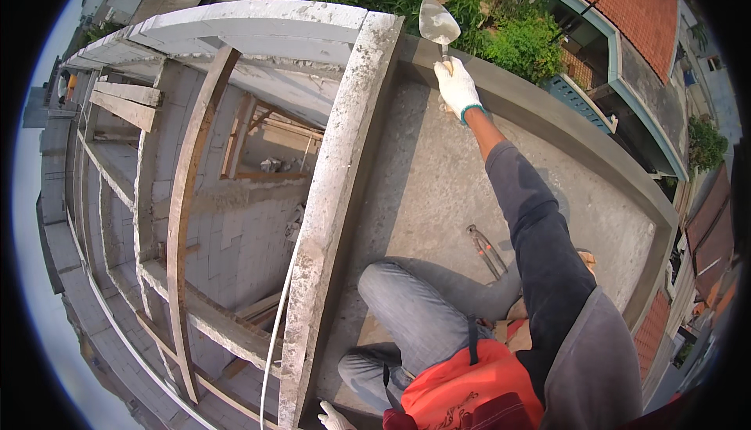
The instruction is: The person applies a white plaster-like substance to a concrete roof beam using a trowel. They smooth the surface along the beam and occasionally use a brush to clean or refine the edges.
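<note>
My right hand (460, 90), in a white knit glove with a green cuff, is closed around the handle of a trowel (438, 22). The arm is stretched far forward, and the blade points away over the far rim of the slab, with grey residue on it. At the bottom edge my left hand (336, 417), gloved in white too, shows only in part beside the base of the long wall. Its visible fingers are apart and nothing shows in them. A pair of pincers (485, 250) with red on the handles lies on the concrete slab (438, 188) near my knee.
A low plastered parapet (563, 121) borders the slab, with a drop to trees (522, 47) and tiled roofs (626, 0). Left of the block wall (336, 219) is a deep opening with timber beams (192, 164) and a white hose (280, 317).
</note>
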`<act>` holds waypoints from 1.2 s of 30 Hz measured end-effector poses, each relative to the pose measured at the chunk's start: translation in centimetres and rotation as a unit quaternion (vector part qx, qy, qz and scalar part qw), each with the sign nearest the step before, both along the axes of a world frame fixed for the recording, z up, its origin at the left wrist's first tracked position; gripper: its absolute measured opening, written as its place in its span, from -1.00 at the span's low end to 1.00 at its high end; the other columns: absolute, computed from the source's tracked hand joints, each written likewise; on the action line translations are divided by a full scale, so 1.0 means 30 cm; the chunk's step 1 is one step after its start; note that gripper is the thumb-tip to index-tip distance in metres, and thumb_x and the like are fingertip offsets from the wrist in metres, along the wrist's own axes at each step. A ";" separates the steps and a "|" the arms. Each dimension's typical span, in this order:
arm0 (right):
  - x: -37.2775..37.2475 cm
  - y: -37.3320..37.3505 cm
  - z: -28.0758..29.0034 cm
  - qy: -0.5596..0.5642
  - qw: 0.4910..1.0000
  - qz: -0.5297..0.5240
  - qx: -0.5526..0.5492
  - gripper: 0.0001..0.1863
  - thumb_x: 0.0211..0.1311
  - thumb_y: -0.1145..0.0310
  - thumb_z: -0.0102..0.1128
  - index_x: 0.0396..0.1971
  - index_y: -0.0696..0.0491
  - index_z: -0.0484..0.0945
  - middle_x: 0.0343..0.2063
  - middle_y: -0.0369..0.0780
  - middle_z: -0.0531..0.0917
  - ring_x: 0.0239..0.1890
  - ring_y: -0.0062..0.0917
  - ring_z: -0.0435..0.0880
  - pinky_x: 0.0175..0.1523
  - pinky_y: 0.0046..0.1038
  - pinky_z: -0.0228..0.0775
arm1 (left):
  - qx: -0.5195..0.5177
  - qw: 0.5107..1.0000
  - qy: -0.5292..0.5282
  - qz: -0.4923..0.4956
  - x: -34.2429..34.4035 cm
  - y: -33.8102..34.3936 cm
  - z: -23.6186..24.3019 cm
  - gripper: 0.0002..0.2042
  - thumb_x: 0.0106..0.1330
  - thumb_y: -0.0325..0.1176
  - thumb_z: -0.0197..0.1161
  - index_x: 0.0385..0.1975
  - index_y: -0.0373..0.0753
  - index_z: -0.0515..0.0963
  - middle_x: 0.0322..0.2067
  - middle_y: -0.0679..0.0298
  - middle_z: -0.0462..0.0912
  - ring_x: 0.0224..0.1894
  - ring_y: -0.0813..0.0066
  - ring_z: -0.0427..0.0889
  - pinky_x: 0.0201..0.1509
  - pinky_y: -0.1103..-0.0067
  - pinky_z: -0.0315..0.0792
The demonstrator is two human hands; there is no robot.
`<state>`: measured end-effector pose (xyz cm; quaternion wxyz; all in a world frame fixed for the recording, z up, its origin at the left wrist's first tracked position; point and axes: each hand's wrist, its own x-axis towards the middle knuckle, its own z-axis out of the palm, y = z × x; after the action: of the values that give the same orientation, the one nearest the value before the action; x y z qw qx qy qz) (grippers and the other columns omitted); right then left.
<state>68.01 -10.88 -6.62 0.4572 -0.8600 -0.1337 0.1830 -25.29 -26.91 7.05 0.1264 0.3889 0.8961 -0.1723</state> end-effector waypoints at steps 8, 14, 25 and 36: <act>-0.041 0.011 0.029 0.086 0.995 -0.022 0.037 -0.45 0.62 -0.09 0.19 0.32 0.03 0.56 0.02 0.02 0.79 0.06 -0.08 0.80 0.14 -0.11 0.64 | -0.013 0.999 -0.025 -0.045 -0.073 -0.070 -0.001 -0.04 0.57 0.46 0.07 0.57 -0.39 0.35 0.52 -0.27 0.42 0.59 -0.23 0.35 0.70 0.21 0.25; -0.051 0.014 -0.002 -0.008 0.998 0.051 -0.019 -0.40 0.60 -0.13 0.18 0.33 0.05 0.55 0.13 0.09 0.76 0.23 0.09 0.71 0.31 -0.07 0.52 | 0.005 0.998 -0.008 -0.061 -0.074 -0.081 -0.025 -0.28 0.60 0.20 0.13 0.47 -0.31 0.48 0.37 -0.19 0.55 0.44 -0.17 0.49 0.57 0.18 0.38; -0.081 -0.033 0.044 -0.076 0.993 0.070 -0.062 -0.41 0.57 -0.15 0.22 0.38 -0.08 0.52 0.18 0.07 0.74 0.25 0.08 0.70 0.31 -0.05 0.53 | 0.116 0.963 0.020 -0.244 -0.140 -0.142 -0.144 -0.62 0.67 -0.29 0.20 0.27 -0.42 0.69 0.13 -0.11 0.79 0.17 -0.08 0.75 0.36 0.13 0.61; -0.113 -0.060 0.053 -0.003 0.996 0.073 -0.045 -0.35 0.59 -0.15 0.21 0.47 -0.07 0.48 0.22 0.09 0.73 0.31 0.11 0.66 0.35 -0.04 0.51 | -0.066 0.984 -0.019 -0.162 -0.099 -0.064 -0.050 -0.18 0.49 0.09 0.39 0.58 -0.32 0.34 0.48 -0.08 0.49 0.52 -0.02 0.45 0.61 0.19 0.35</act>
<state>64.62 -12.67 -5.03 0.4030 -0.8683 -0.1891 0.2190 -28.25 -28.83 5.56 0.1391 0.5228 0.8056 -0.2417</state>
